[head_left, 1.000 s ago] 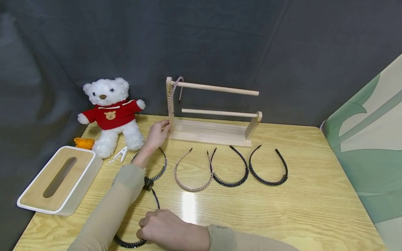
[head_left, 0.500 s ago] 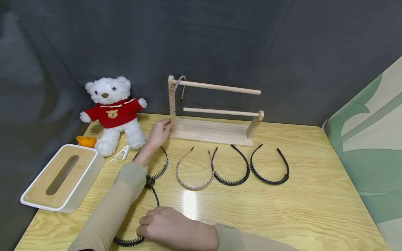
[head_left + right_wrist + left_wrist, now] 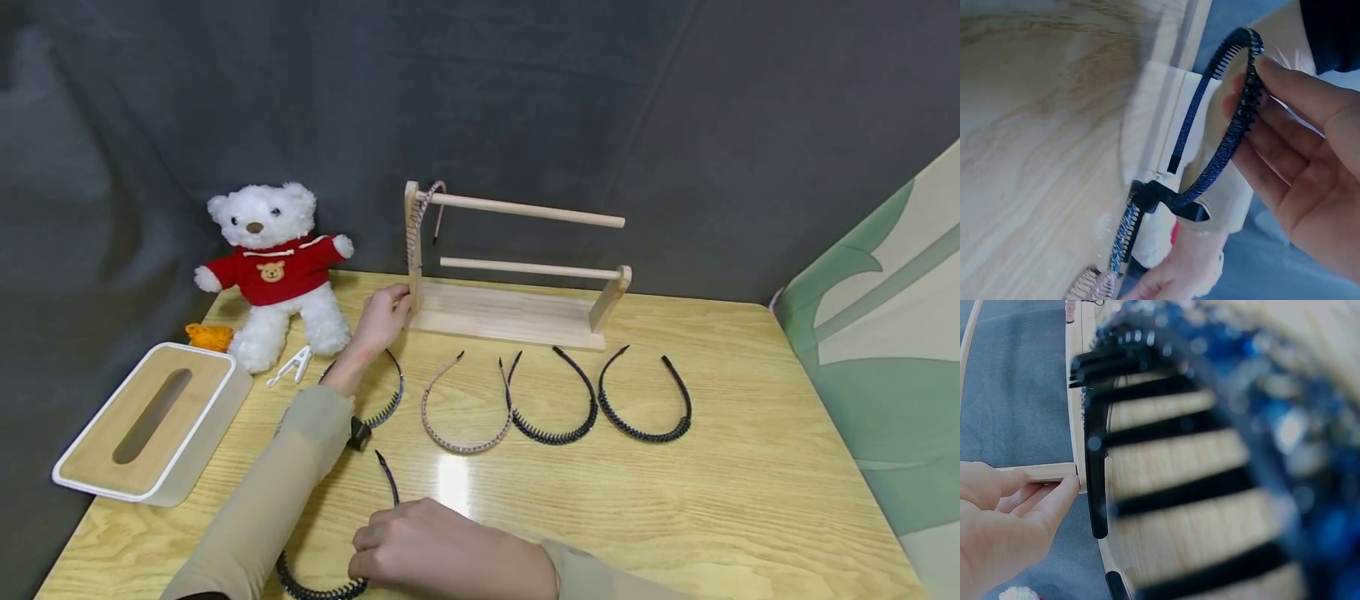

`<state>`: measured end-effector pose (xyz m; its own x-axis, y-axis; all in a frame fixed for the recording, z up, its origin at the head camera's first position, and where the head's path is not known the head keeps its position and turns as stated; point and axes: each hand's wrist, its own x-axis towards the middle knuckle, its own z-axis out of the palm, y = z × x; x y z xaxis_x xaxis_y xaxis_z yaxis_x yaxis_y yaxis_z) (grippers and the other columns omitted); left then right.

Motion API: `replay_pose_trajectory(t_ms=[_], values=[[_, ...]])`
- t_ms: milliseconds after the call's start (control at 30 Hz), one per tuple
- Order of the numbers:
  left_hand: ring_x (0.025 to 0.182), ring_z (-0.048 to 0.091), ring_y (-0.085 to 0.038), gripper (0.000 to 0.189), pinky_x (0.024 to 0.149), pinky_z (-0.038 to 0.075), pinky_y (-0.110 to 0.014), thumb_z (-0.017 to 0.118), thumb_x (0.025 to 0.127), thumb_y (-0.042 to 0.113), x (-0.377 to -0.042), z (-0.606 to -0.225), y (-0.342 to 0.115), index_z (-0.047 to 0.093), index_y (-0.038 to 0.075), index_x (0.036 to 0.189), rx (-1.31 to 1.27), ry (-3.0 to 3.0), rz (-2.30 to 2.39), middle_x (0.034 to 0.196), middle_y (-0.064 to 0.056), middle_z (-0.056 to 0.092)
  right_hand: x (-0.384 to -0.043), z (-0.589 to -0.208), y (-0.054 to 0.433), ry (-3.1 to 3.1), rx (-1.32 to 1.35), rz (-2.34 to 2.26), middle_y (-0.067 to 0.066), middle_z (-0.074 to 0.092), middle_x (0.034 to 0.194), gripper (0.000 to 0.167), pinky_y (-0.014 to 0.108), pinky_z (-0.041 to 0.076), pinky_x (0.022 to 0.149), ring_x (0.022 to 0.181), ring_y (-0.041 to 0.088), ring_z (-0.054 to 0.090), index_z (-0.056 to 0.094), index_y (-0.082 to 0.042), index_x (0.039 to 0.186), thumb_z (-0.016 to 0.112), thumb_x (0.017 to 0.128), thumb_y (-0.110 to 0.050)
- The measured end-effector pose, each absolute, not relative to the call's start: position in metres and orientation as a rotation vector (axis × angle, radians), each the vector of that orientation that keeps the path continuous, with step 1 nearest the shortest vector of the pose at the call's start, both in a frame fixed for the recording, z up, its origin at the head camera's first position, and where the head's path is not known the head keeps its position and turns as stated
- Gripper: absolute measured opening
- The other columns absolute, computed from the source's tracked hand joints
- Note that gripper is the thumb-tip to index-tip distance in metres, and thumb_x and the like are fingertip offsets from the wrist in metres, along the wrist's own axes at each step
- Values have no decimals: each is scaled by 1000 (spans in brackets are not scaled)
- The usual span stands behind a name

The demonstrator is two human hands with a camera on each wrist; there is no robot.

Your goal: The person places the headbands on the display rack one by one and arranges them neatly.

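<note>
My left hand [image 3: 384, 318] grips the lower left end of a pale wooden rack [image 3: 510, 321]; in the left wrist view, thumb and fingers pinch its wooden edge. Between the thumb and fingertips of my right hand [image 3: 450, 546] is a dark blue glittery headband [image 3: 1215, 167] with comb teeth, held near the front below my left forearm. A pink headband [image 3: 417, 221] hangs at the left end of the rack's upper rod. Beneath my left wrist lies a bluish toothed headband [image 3: 392, 404], large and blurred in the left wrist view.
A pink headband [image 3: 465, 450] and two dark ones, a middle headband [image 3: 555, 437] and a right headband [image 3: 652, 436], lie in front of the rack. At left are a tissue box [image 3: 161, 433], a white teddy bear [image 3: 258, 221], a white clip [image 3: 291, 367] and an orange bundle [image 3: 210, 337].
My right hand has shifted a little to the right with the headband, and more of its upper tip shows. My left hand keeps its grip on the rack.
</note>
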<state>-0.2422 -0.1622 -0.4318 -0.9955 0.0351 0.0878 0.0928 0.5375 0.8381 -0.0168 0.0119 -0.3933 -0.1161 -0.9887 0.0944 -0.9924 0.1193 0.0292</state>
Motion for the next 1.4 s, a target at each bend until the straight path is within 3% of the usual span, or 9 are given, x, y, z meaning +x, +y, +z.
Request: replay_pose_trajectory(t_ms=[333, 667, 1000, 1400], values=[[104, 67, -32, 35, 85, 52, -39, 48, 116, 13, -242, -432, -162, 65, -5, 141, -117, -2714, -1484, 135, -25, 68, -23, -378, 37, -2350, 2025, 154, -21, 57, 87, 12, 7, 42, 74, 81, -7, 48, 76, -31, 95, 75, 101, -21], [108, 68, -34, 35, 88, 53, -42, 48, 116, 13, -242, -431, -161, 65, -5, 141, -120, -2717, -1479, 135, -26, 68, -33, -365, 59, -2366, 1967, 262, -18, 65, 94, 10, 7, 45, 82, 91, -3, 59, 79, -27, 103, 75, 101, -18], [102, 67, -32, 32, 81, 50, -38, 49, 115, 12, -243, -433, -162, 68, -5, 136, -132, -2703, -1416, 134, -26, 68, -52, -365, 74, -2409, 1925, 634, -12, 73, 102, 8, 12, 47, 94, 99, 0, 65, 79, -17, 109, 74, 104, -19], [112, 67, -34, 33, 85, 51, -41, 48, 116, 12, -241, -433, -162, 67, -5, 137, -135, -2714, -1435, 139, -27, 65, -66, -369, 87, -2462, 1819, 814, -7, 75, 108, 12, 14, 49, 96, 103, 0, 66, 79, -12, 112, 77, 101, -14]])
